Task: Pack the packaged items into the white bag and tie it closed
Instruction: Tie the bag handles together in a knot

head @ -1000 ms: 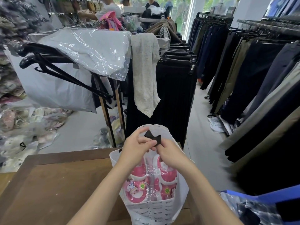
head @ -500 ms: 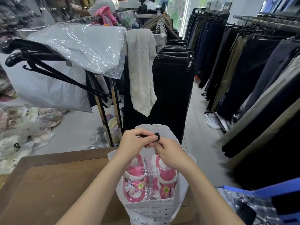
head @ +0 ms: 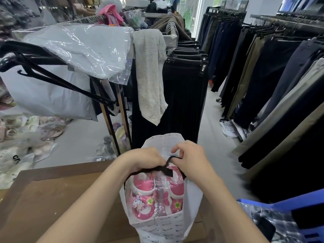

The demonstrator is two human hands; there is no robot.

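A white printed plastic bag (head: 163, 225) stands upright at the near edge of the brown wooden tabletop (head: 57, 195), its mouth open toward the camera. Inside it, a clear-wrapped pair of pink children's shoes (head: 156, 195) lies low against the bag's back wall, so packing looks done and tying is the step in hand. Just above the shoes, a black ribbon tie (head: 157, 168) spans the mouth, its long axis running left to right across the bag. The left hand (head: 145, 159) is curled closed on the tie's left stretch; the right hand (head: 190, 156) pinches a raised loop at its right end, fingers narrow. Both hands meet over the bag's mouth, so neither is nearer; the knot probably needs that loop drawn leftward across the other strand.
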